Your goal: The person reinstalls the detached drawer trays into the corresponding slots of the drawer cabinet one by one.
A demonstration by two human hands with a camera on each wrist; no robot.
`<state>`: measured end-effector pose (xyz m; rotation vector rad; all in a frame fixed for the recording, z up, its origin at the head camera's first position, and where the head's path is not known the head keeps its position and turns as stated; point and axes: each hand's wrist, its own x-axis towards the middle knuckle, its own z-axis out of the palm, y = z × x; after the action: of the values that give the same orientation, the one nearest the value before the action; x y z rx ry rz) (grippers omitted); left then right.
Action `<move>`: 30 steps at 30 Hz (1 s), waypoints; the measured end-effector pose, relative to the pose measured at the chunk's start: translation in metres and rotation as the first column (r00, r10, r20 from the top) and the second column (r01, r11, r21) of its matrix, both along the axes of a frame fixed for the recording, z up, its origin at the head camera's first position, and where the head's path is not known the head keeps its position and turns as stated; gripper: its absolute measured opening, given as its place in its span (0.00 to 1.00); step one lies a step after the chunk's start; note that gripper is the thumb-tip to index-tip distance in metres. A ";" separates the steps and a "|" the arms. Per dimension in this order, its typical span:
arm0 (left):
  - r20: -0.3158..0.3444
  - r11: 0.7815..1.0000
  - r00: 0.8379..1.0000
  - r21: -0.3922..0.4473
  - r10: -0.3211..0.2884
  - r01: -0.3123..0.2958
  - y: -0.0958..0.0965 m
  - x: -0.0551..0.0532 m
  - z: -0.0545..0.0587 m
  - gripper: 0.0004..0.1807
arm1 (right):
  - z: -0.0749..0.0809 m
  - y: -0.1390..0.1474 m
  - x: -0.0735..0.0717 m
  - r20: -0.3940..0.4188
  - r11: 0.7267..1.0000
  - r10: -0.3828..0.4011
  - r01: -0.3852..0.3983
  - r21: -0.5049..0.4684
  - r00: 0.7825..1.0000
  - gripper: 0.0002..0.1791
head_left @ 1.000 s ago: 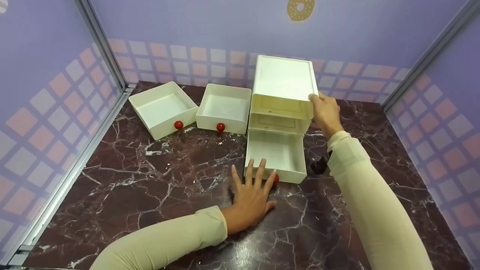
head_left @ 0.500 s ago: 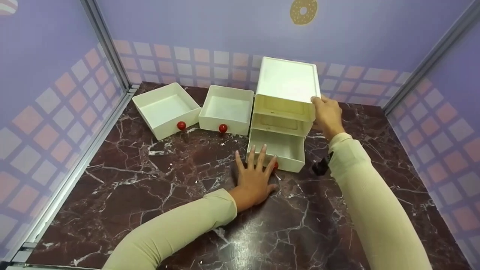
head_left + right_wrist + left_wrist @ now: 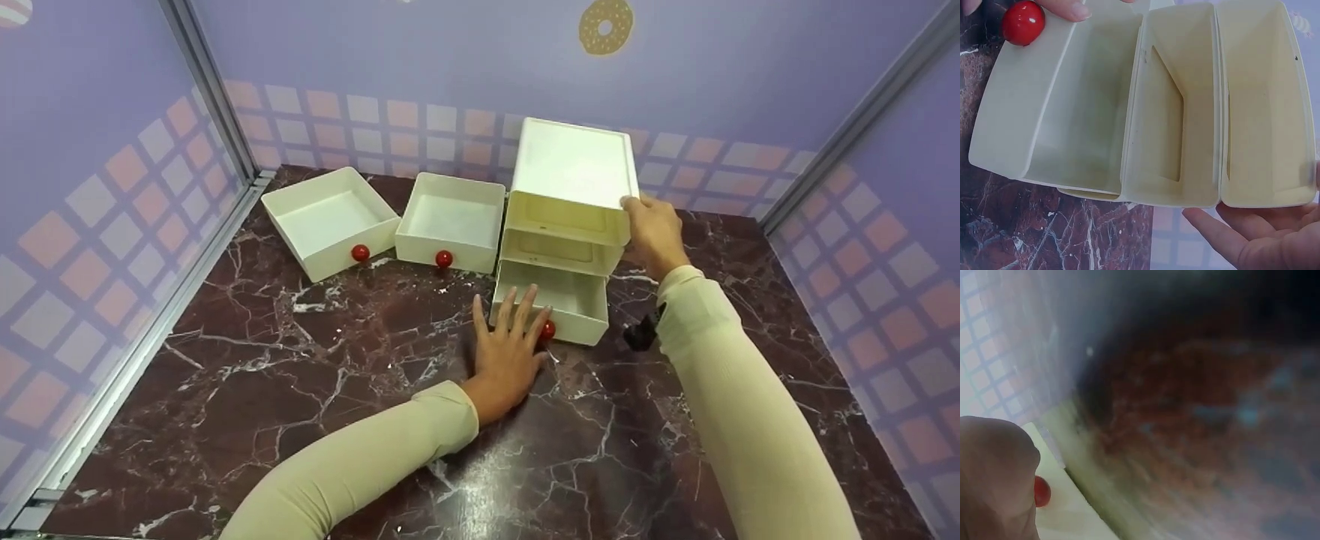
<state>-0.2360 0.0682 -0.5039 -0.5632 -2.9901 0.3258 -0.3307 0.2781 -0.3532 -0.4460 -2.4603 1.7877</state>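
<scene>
A white drawer cabinet (image 3: 577, 161) has two bare upper slots, and its bottom drawer (image 3: 579, 327) sticks partly out. With fingers spread and straight, my left hand (image 3: 504, 364) lies against that drawer's front, fingertips over the rim beside the red knob (image 3: 548, 330). The right wrist view shows a fingertip of it at the rim of the drawer (image 3: 1010, 112). My right hand (image 3: 657, 232) grips the cabinet's right side near the top front corner, thumb up at the edge. Seen from the right wrist, its fingers lie along the cabinet's side wall.
Two loose white drawers with red knobs stand left of the cabinet, a tilted one (image 3: 330, 255) and a straighter one (image 3: 450, 251). All rest on a dark red marbled table (image 3: 360, 450). Purple walls with pink and white squares enclose the back and sides.
The bottom drawer has slid further into the cabinet, with my left hand moving forward along with it. Over the last half second little moved. My right hand keeps its hold on the cabinet.
</scene>
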 end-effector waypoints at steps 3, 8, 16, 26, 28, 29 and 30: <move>-0.022 1.000 1.000 -0.010 0.016 -0.016 -0.001 -0.012 0.005 0.43 | 0.000 0.001 0.000 -0.010 1.000 -0.001 0.001 -0.005 1.000 0.24; 0.000 0.999 0.999 0.031 0.043 -0.043 -0.003 -0.028 0.013 0.41 | 0.000 0.002 0.000 -0.014 1.000 -0.008 0.009 0.020 1.000 0.23; -0.082 0.999 0.996 -0.008 -0.038 0.038 0.014 -0.011 0.010 0.46 | 0.000 0.002 -0.001 -0.029 0.976 -0.030 0.036 0.216 0.999 0.26; -0.529 0.933 0.772 -0.142 -0.354 0.331 0.036 -0.017 -0.001 0.17 | 0.001 0.001 0.000 -0.034 0.992 -0.018 0.022 0.123 0.999 0.26; -0.496 0.919 0.777 -0.142 -0.388 0.368 0.036 -0.023 -0.003 0.16 | -0.001 0.001 0.000 -0.028 0.991 -0.019 0.023 0.134 0.999 0.26; -0.476 0.914 0.784 -0.140 -0.398 0.380 0.036 -0.025 -0.003 0.16 | -0.001 0.001 -0.001 -0.026 0.992 -0.019 0.022 0.127 0.999 0.26; -0.464 0.911 0.787 -0.137 -0.406 0.389 0.035 -0.026 -0.004 0.15 | -0.001 0.000 -0.001 -0.025 0.992 -0.019 0.022 0.123 1.000 0.26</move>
<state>-0.2620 0.1034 -0.5076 -0.9375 -2.3139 0.4093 -0.3314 0.2784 -0.3541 -0.4369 -2.5223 1.6120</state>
